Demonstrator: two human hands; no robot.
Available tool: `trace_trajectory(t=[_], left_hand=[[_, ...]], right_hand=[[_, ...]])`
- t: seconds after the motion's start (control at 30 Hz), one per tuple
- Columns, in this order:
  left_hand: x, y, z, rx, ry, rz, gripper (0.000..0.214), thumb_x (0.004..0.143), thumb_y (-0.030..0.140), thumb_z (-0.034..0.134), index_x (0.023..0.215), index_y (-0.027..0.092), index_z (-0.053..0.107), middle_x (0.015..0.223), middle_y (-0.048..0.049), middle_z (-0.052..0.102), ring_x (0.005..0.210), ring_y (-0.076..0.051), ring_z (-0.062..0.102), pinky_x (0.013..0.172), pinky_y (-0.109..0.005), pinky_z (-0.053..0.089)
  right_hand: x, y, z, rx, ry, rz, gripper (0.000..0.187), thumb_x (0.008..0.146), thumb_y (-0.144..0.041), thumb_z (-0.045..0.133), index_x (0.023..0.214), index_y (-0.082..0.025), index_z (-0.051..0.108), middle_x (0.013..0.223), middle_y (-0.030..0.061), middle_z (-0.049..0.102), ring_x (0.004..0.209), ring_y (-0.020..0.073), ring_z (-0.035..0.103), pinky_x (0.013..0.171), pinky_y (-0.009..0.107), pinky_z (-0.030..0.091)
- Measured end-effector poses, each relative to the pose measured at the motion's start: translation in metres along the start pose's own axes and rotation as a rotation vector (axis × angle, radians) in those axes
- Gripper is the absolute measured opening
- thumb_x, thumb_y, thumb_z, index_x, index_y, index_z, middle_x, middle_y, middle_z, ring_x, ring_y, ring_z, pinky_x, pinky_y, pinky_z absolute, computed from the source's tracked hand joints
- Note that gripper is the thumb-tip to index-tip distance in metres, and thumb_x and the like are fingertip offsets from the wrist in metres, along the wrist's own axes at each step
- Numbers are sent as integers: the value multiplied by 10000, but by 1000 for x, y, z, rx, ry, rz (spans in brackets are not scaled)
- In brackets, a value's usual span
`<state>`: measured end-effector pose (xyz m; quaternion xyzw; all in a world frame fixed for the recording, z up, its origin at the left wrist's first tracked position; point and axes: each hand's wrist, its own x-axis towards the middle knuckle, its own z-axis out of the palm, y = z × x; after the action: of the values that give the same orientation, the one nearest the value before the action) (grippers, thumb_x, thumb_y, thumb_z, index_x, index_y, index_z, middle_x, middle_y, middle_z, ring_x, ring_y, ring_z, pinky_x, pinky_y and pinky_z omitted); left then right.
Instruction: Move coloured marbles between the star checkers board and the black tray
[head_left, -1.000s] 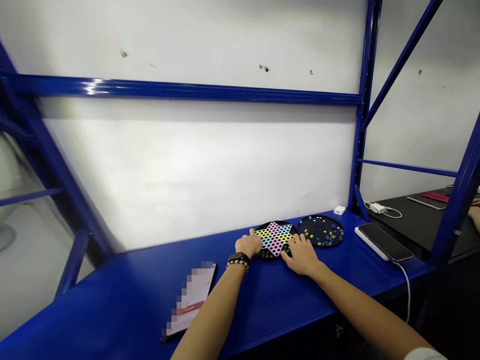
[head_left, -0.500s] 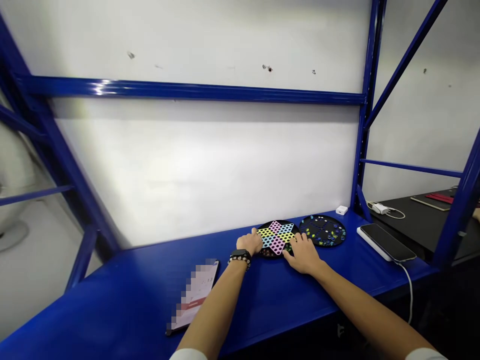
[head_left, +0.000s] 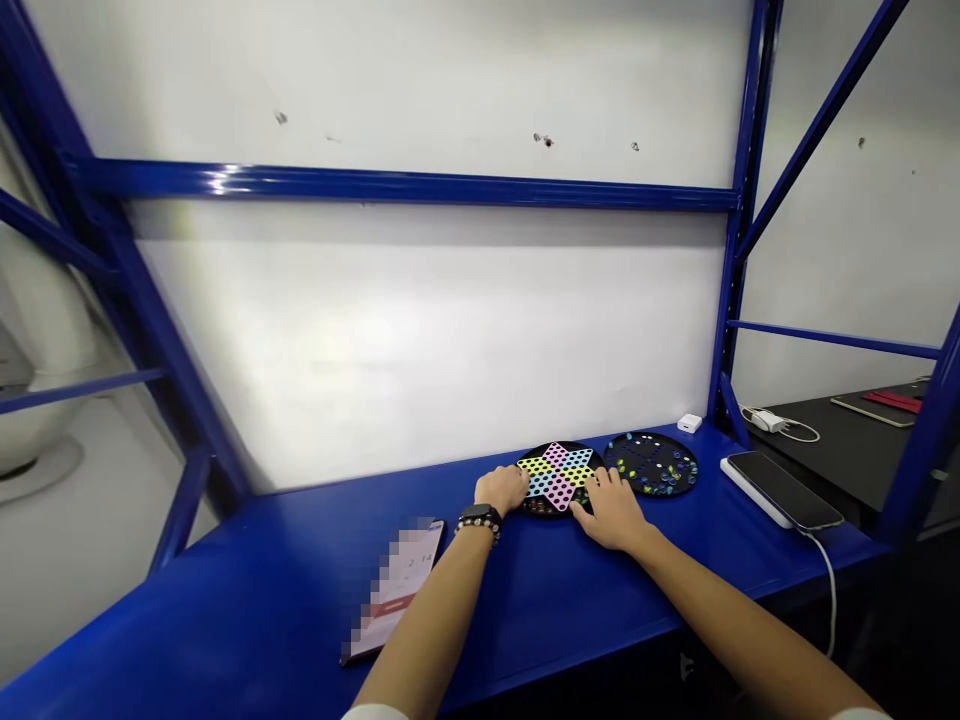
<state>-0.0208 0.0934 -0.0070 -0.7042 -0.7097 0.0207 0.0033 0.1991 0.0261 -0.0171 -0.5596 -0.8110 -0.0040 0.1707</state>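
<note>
A Chinese checkers board (head_left: 559,476), a star with pink, yellow and blue sections full of holes, lies over a round black tray (head_left: 541,508). At its left point, my left hand (head_left: 501,489), with a dark watch and a beaded bracelet on the wrist, is closed with curled fingers on the edge. On the opposite side my right hand (head_left: 613,511) grips the right edge, fingers on top and thumb toward the front. Small pieces show in the tray beneath the star. Beside it lies a second round black tray (head_left: 651,464) with scattered blue, yellow-green and white pieces.
A tablet-like device (head_left: 397,590) with a lit screen lies left of my forearm. To the right, a black phone (head_left: 784,488) rests on a white block with a cable. A white charger (head_left: 689,423) sits near the wall. Blue posts frame the blue shelf (head_left: 262,590).
The view has shifted slightly, so everything appears a little farther right. Both hands stay at the star board's edges, with no clear movement of the board.
</note>
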Motion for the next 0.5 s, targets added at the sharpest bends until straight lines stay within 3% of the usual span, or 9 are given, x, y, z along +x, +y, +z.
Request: trace_trajectory(t=[0.1,0.17,0.27,0.5], left_hand=[[0,0,-2,-16,-7,-53,342,965,371,593,1241,169,594,1245,-92,622,1063,-222,635,902,-437,553],[0,0,-3,-34,0,-67,321,1007,367,489,1175,143,645,1194,-127,663,1062,-252,653,907,-441,541],[-1,-2,-4,-63,20,-73,449,1023,345,327,1080,125,713,1137,-188,707,1067,-317,677,895,-441,526],[-2,-6,-4,-107,50,-81,490,973,403,332,1041,144,743,1130,-199,726,1047,-331,694,856,-407,517]], right_hand=[[0,0,2,9,11,-4,449,959,-487,436,1165,-146,644,1264,189,562,1174,338,475,962,450,399],[0,1,3,12,16,-6,458,958,-493,432,1163,-143,645,1256,187,566,1168,341,478,958,455,404],[1,1,5,12,26,0,452,960,-491,424,1162,-153,646,1246,178,575,1155,333,487,949,447,413],[1,1,5,18,23,1,446,956,-498,425,1147,-162,648,1255,178,571,1153,330,486,943,447,417]])
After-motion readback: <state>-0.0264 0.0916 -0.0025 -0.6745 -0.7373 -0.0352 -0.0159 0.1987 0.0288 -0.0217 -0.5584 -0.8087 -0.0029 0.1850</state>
